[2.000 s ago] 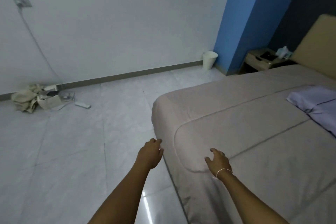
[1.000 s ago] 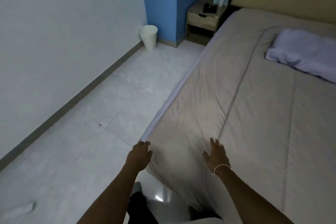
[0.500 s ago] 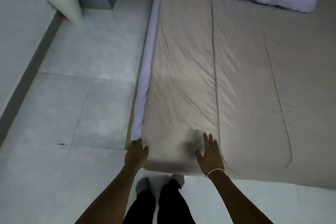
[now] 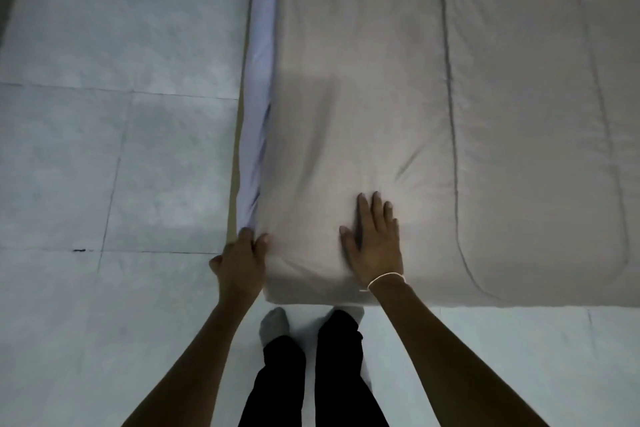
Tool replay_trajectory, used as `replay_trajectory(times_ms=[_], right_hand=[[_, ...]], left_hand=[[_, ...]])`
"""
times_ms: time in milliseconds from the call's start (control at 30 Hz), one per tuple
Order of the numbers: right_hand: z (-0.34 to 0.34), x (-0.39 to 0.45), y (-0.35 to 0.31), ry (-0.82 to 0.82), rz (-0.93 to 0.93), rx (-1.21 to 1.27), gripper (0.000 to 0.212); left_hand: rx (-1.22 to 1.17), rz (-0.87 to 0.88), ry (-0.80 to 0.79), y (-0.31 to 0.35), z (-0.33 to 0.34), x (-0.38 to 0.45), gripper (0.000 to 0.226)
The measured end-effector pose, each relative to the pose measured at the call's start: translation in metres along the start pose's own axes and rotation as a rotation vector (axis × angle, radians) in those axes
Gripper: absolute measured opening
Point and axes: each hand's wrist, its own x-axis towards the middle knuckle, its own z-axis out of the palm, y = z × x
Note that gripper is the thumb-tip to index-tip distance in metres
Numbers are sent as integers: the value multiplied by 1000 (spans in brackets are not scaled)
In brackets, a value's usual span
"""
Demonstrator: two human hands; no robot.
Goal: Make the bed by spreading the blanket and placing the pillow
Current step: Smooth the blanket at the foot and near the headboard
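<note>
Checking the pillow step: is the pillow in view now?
No, only the beige blanket, the floor and both hands show.

Dim, cool-toned frame. Soft brighter patch on blanket [image 4: 381, 135] near right hand [image 4: 375, 246]; pale sheen on floor [image 4: 121, 149] beside bed. Faint blocky shadow across blanket above hands. Arms dark, underexposed. Wide-angle bending of seams toward right edge. Slight softness, compression grain throughout.

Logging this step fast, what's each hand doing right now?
Left hand: fingers curled round the blanket at its corner, gripping it.
Right hand: open, fingers straight, pressing flat on the blanket.
</note>
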Motion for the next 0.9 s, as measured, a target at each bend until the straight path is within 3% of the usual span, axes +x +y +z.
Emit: replay_trajectory(times_ms=[167,267,367,433,533,667,800,900], right_hand=[[26,-26,-11,-27,-78,-27,69],[19,-23,-10,13,-70,25,66],[-6,4,1,160,-60,10,63],[-27,36,17,253,-31,-4,64],[-49,86,48,310,62,-46,64],[-23,94,60,250,45,-171,61],[31,19,29,133,-312,-263,63],[55,-40,18,10,-665,-311,64]], left_hand=[[-21,27,29,-21,-11,-1,29],[-73,55,145,-1,-23,5,32],[11,286,244,30,-24,26,51],[128,486,214,56,-15,52,56],[257,602,147,81,3,87,60],[286,475,143,51,24,96,58],[122,178,152,15,23,76,63],[99,132,186,12,14,72,65]])
